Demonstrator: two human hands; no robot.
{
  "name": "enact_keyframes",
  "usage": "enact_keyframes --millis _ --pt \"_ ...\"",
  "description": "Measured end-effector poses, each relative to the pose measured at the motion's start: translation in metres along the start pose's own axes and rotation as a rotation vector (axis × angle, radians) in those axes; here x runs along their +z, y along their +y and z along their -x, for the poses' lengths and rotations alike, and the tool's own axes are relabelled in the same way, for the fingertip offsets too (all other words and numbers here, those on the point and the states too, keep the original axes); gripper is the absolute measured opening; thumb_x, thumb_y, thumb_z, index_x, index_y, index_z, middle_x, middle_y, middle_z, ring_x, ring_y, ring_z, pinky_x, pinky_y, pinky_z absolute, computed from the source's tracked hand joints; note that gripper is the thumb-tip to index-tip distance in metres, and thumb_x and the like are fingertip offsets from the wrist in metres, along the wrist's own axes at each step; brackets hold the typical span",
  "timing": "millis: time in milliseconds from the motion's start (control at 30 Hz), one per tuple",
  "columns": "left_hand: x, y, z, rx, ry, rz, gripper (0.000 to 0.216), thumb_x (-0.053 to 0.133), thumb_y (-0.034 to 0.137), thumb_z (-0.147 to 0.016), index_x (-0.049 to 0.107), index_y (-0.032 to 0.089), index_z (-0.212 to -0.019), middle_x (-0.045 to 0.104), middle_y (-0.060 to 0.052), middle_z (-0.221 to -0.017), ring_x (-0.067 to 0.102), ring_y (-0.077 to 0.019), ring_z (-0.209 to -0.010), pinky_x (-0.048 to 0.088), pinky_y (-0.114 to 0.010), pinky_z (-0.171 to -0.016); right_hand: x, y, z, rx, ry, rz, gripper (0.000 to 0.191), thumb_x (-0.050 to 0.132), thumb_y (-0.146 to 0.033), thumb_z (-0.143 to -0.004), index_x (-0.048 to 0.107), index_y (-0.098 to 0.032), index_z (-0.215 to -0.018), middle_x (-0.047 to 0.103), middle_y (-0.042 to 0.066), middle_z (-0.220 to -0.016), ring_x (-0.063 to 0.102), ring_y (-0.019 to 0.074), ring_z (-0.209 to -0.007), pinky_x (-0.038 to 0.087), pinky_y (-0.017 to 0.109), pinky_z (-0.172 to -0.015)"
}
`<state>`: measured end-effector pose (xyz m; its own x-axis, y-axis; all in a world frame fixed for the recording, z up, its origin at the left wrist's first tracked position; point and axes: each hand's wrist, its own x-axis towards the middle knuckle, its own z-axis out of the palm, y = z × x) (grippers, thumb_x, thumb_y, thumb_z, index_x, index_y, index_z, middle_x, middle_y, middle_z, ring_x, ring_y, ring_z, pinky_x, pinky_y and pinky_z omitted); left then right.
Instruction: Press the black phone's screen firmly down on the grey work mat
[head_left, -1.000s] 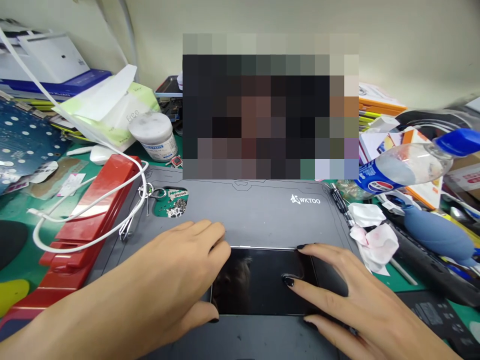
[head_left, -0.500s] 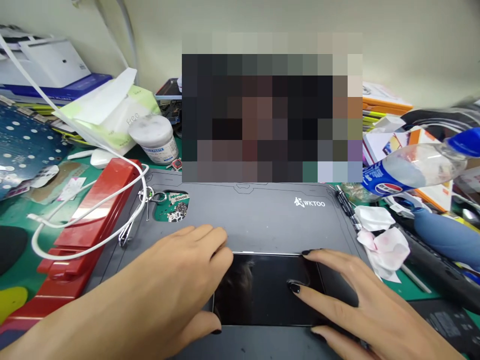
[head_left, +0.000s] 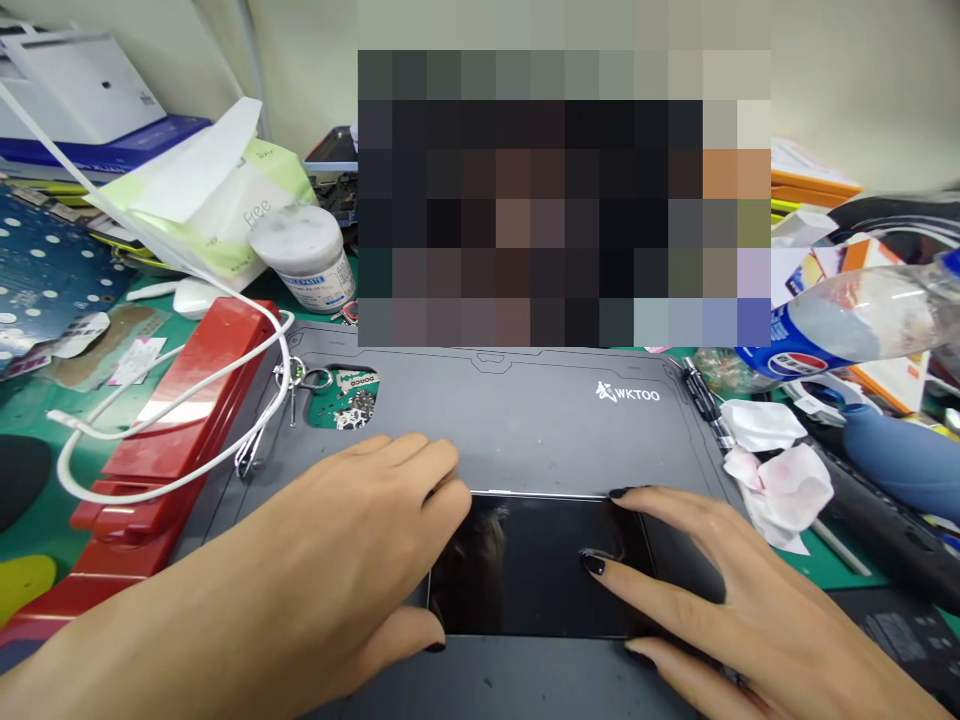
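Note:
A black phone (head_left: 525, 570) lies screen up on a grey work mat (head_left: 525, 420). My left hand (head_left: 330, 560) rests on the phone's left end, fingers together over its edge and thumb at the near corner. My right hand (head_left: 697, 590) lies on the phone's right end with fingers spread; the index fingertip presses on the glass and the thumb is at the near edge. Both hands steady the phone flat on the mat.
A red case (head_left: 180, 420) with a white cable (head_left: 172, 400) lies at left. A white jar (head_left: 304, 258) and tissue pack (head_left: 217, 200) stand behind. At right are crumpled wipes (head_left: 780, 480), a plastic bottle (head_left: 847, 320) and a blue air blower (head_left: 900, 455).
The view has shifted slightly downward and closer. Both hands stay on the phone in nearly the same places.

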<state>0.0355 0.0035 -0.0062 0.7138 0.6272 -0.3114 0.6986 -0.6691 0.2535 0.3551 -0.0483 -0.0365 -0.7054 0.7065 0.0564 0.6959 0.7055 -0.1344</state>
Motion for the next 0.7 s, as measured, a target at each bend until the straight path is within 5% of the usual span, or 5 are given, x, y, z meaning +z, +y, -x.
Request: enact_keyframes --millis 233,600,700 --pt "0.0049 -0.002 0.0051 0.048 0.128 -0.046 0.041 0.09 0.049 -0.071 0.064 0.022 -0.086 0.056 -0.002 -0.084 0.058 -0.0287 -0.075 0.05 -0.045 -0.066 -0.0001 0.0007 -0.0017 0.001 0.007 -0.017 0.042 0.06 -0.032 -0.096 0.064 -0.04 -0.137 0.042 0.008 -0.153 0.054 0.0287 -0.132 0.062 0.043 -0.09" --pt "0.0004 -0.0019 -0.0006 -0.001 0.022 0.027 0.038 0.09 0.045 -0.072 0.068 0.021 -0.09 0.062 -0.004 -0.09 0.063 -0.0295 -0.08 0.055 -0.045 -0.069 0.0006 0.0009 -0.0018 0.004 0.028 -0.031 0.044 0.062 -0.032 -0.094 0.065 -0.039 -0.137 0.046 0.008 -0.152 0.057 0.03 -0.13 0.062 0.042 -0.09" --pt "0.0047 -0.0029 0.0026 -0.002 0.035 0.039 0.059 0.093 0.05 -0.066 0.07 0.018 -0.11 0.07 -0.011 -0.109 0.068 -0.0347 -0.095 0.059 -0.048 -0.08 0.0007 0.0013 -0.0021 0.004 0.026 -0.024 0.044 0.063 -0.032 -0.094 0.065 -0.039 -0.137 0.046 0.007 -0.153 0.057 0.0303 -0.131 0.062 0.041 -0.091"
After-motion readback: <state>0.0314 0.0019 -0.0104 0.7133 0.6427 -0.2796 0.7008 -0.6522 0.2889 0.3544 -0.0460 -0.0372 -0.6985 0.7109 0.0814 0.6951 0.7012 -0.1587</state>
